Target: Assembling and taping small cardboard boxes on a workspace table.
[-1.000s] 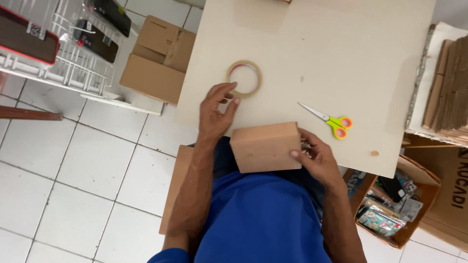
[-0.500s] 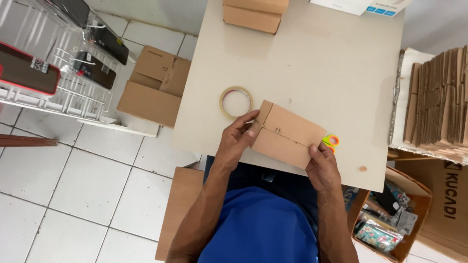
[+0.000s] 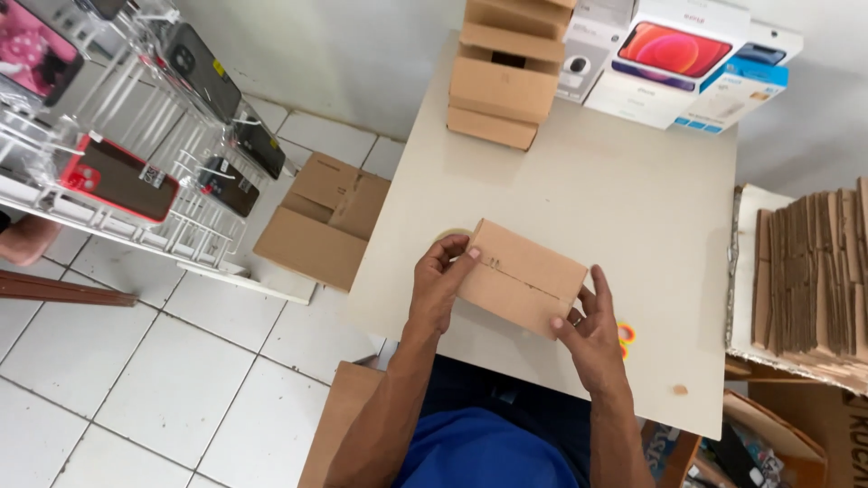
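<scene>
Over the near edge of the pale table (image 3: 633, 199), I have a small brown cardboard box (image 3: 524, 276) lifted between both hands, tilted with its top face toward me. My left hand (image 3: 440, 280) grips the left end, fingers curled over the top corner and thumb pressed against the side. My right hand (image 3: 592, 327) clamps the lower right corner, fingers spread along the end face, a ring showing on one of them.

As I judge it, the box is already folded into shape and its flaps are shut: a seam runs across the top face and I see no tape over it. Sealing therefore looks like what is left. The tape roll (image 3: 449, 235) lies on the table just behind my left hand, mostly hidden, and the yellow-and-pink handled scissors (image 3: 624, 336) peek out just beside my right hand.

Further off, a stack of similar boxes (image 3: 506, 81) stands at the far edge, with retail phone boxes (image 3: 674, 59) beside it.
</scene>
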